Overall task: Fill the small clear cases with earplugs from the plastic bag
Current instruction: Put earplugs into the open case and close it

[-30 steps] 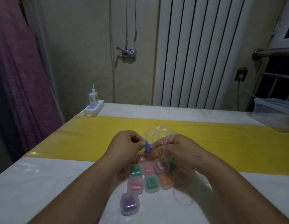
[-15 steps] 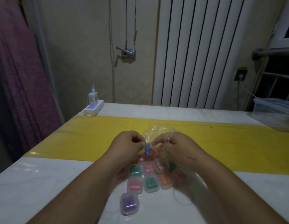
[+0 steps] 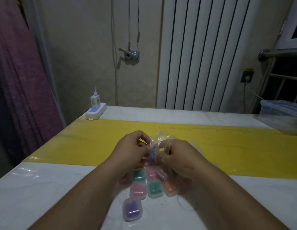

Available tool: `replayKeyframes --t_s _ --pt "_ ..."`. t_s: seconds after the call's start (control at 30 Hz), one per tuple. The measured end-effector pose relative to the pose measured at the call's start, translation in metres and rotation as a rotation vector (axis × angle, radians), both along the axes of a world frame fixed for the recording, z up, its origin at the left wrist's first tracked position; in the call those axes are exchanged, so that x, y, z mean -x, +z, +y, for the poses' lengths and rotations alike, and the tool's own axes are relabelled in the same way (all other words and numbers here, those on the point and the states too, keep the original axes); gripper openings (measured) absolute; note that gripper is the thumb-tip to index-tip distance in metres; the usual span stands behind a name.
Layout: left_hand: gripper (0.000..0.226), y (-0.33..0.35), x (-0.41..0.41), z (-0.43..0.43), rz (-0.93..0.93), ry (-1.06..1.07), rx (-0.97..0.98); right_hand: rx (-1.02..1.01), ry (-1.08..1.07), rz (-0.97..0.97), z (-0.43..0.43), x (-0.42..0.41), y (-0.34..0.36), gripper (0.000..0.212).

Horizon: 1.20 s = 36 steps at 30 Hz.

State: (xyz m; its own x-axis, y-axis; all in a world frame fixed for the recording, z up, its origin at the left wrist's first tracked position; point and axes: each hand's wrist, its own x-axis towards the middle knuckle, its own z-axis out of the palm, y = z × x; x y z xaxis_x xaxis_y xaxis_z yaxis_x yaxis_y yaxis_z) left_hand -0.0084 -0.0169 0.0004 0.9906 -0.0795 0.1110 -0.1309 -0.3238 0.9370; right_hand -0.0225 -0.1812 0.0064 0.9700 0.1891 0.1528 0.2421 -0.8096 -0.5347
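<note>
The counter (image 3: pixel 44 188) spreads under everything, with a yellow strip (image 3: pixel 94 141) crossing it just beyond the two grips. The left hand (image 3: pixel 131 150) and right hand (image 3: pixel 179 156) meet above it. Each grip is narrow, pinching the crumpled plastic bag (image 3: pixel 159 138) that bunches up between and just past them. Directly below the grips, toward the person, lies a cluster of small clear cases (image 3: pixel 153 188) showing green, pink and orange fills. A purple case (image 3: pixel 132 210) sits nearest the person, slightly apart. Between the fingertips a blue earplug (image 3: pixel 152 155) hangs inside the film; whether either grip also pinches it cannot be told. The step in hand looks like working an earplug out of the bag. The next move calls for freeing it through the opening and finding an unfilled case; none in view is clearly empty.
</note>
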Motion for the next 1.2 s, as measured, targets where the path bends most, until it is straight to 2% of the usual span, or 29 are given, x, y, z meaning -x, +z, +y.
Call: replayKeyframes --t_s 0.17,0.3,0.37,0.43,0.53,0.73,0.8,1.0,1.1,1.2 --pt "0.013 0.002 0.001 0.000 -0.048 0.053 -0.024 -0.028 -0.096 -0.090 -0.002 -0.001 -0.001 0.012" --pt "0.028 0.000 -0.003 0.002 -0.093 0.159 0.005 -0.117 -0.144 -0.161 -0.005 -0.005 -0.002 0.016" --pt "0.036 -0.001 -0.005 0.004 -0.094 0.190 0.003 -0.236 -0.166 -0.199 -0.005 -0.006 -0.003 0.015" --pt "0.039 -0.004 -0.007 0.006 -0.103 0.199 -0.072 -0.342 -0.181 -0.215 -0.004 -0.007 -0.004 0.013" --pt "0.032 -0.005 -0.007 0.009 -0.151 0.199 -0.320 -0.346 -0.169 -0.202 -0.005 -0.006 -0.005 0.013" --pt "0.030 -0.002 0.002 0.002 -0.448 0.080 -0.534 -0.300 -0.130 -0.193 -0.004 -0.004 -0.004 0.012" --pt "0.024 -0.004 0.001 0.001 -0.435 0.120 -0.599 -0.327 -0.112 -0.193 -0.004 -0.002 -0.003 0.011" --pt "0.023 -0.002 -0.007 0.013 -0.463 0.426 -0.616 -0.393 -0.188 -0.179 -0.013 -0.003 -0.004 0.013" --pt "0.029 -0.005 -0.011 0.018 -0.418 0.462 -0.689 -0.384 -0.186 -0.154 -0.013 -0.003 -0.006 0.015" --pt "0.025 -0.005 -0.010 0.019 -0.358 0.468 -0.809 -0.449 -0.186 -0.119 -0.012 -0.002 -0.006 0.017"
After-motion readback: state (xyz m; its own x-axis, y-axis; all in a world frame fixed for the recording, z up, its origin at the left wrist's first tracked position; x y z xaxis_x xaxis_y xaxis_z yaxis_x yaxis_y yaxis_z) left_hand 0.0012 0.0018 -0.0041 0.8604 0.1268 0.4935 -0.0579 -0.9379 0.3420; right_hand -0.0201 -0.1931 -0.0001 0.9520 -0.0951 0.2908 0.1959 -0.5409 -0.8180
